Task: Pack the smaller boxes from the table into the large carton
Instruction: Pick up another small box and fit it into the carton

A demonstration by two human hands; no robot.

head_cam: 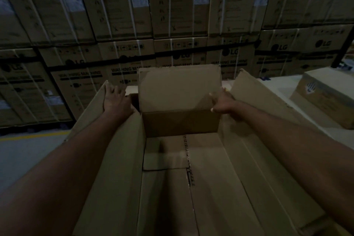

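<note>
The large brown carton (239, 168) stands open right in front of me, and its inside shows only bare cardboard flaps. My left hand (115, 99) rests with straight fingers on the far end of the carton's left flap (107, 149). My right hand (222, 102) grips the right edge of the upright far flap (178, 86), fingers curled round it. One smaller box (323, 99) with a white hand symbol lies on the table at the right.
A white table (275, 86) runs under and to the right of the carton. A high wall of stacked, strapped washing-machine cartons (172, 15) fills the background. Grey floor with a yellow line (28, 136) shows at the left.
</note>
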